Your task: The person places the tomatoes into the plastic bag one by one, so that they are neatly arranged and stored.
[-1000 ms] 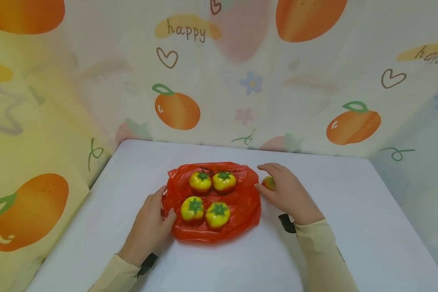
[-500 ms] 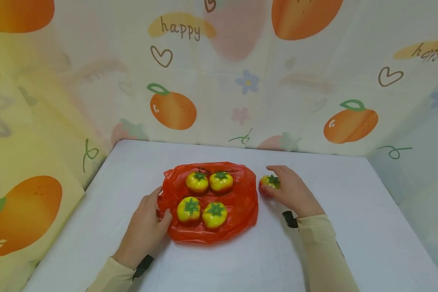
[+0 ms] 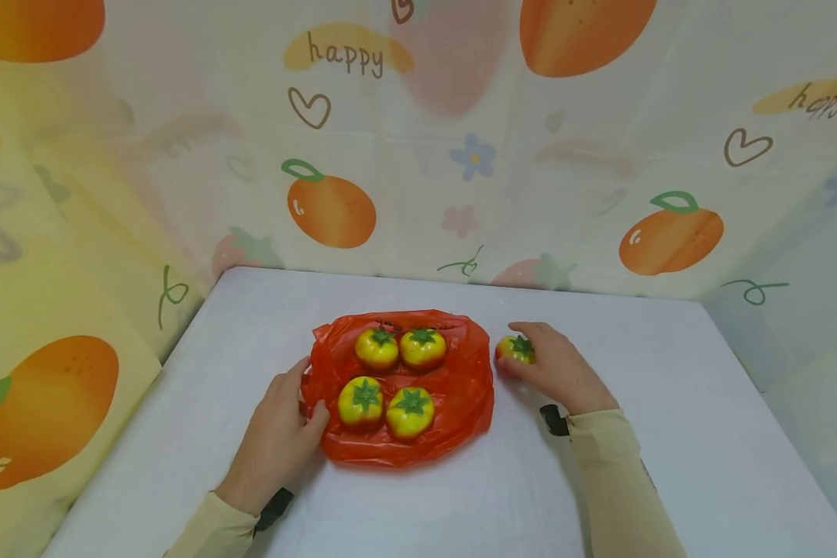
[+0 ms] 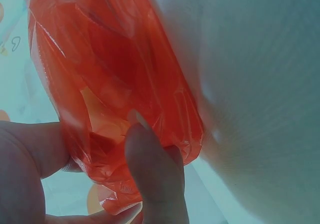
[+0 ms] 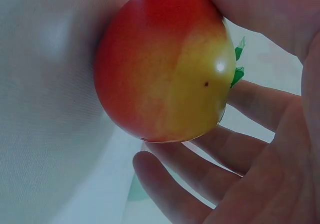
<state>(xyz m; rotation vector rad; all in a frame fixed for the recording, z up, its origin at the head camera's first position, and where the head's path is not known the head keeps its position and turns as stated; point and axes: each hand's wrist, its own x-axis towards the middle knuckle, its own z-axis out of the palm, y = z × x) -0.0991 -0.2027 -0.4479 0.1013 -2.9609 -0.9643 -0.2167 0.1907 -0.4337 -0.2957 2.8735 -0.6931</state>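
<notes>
A red plastic bag [image 3: 460, 387] lies spread on the white table, with several glossy yellow-and-red tomatoes [image 3: 410, 411] with green star-shaped tops on it. My left hand [image 3: 272, 426] holds the bag's left edge; in the left wrist view its thumb [image 4: 150, 164] presses the crinkled film, with fingers behind. Just off the bag's right side, my right hand [image 3: 561, 368] grips a single tomato [image 3: 514, 349]. The right wrist view shows that tomato [image 5: 165, 68] large, the thumb [image 5: 265, 13] at its upper side and curled fingers around the other side.
The white table [image 3: 418, 511] reaches back to a fabric backdrop [image 3: 418, 155] printed with oranges, hearts and the word "happy". More of this cloth stands along the left and right sides.
My right hand has shifted right, away from the bag's edge, and its fingers have come around the single tomato. The left hand stays at the bag. The head view has turned slightly.
</notes>
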